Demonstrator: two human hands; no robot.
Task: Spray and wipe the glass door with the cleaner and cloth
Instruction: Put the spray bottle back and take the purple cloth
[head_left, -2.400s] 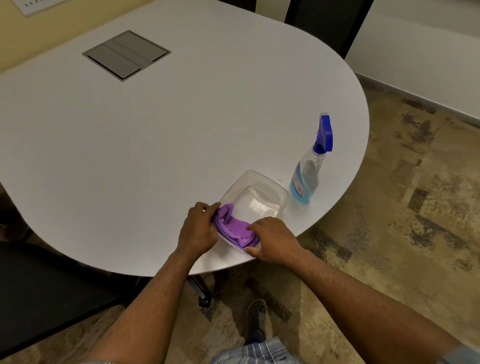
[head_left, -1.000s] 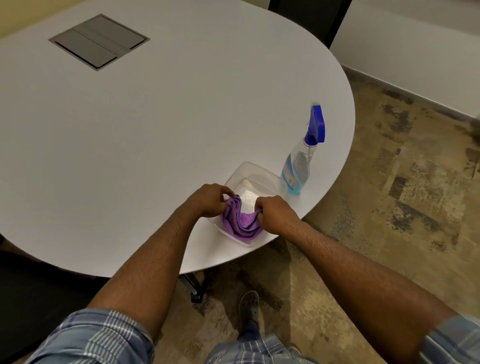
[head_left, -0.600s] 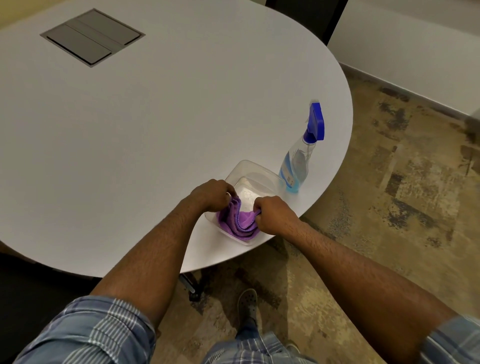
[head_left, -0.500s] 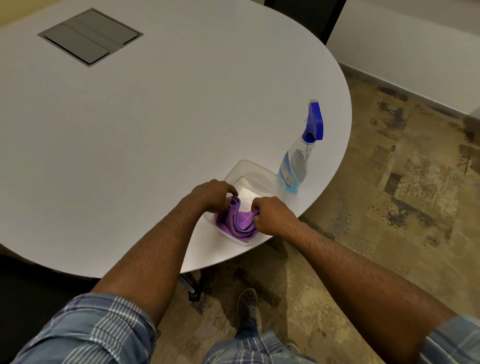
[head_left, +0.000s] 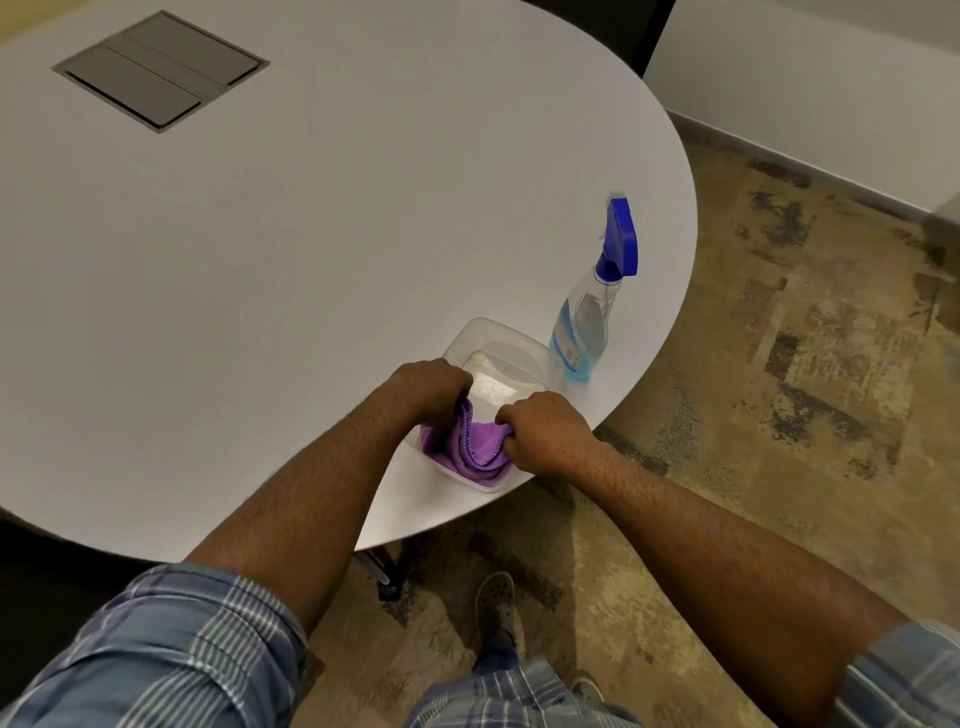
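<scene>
Apparently both hands (head_left: 426, 389) (head_left: 545, 431) fisted on the purple cloth (head_left: 475, 447).

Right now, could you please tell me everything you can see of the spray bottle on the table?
The clear plastic spray bottle stands upright near the white table's right edge, just beside the clear plastic container; contact between them is unclear. It has a blue trigger head, a label low on its side and some blue liquid inside. Neither hand touches it.
</scene>
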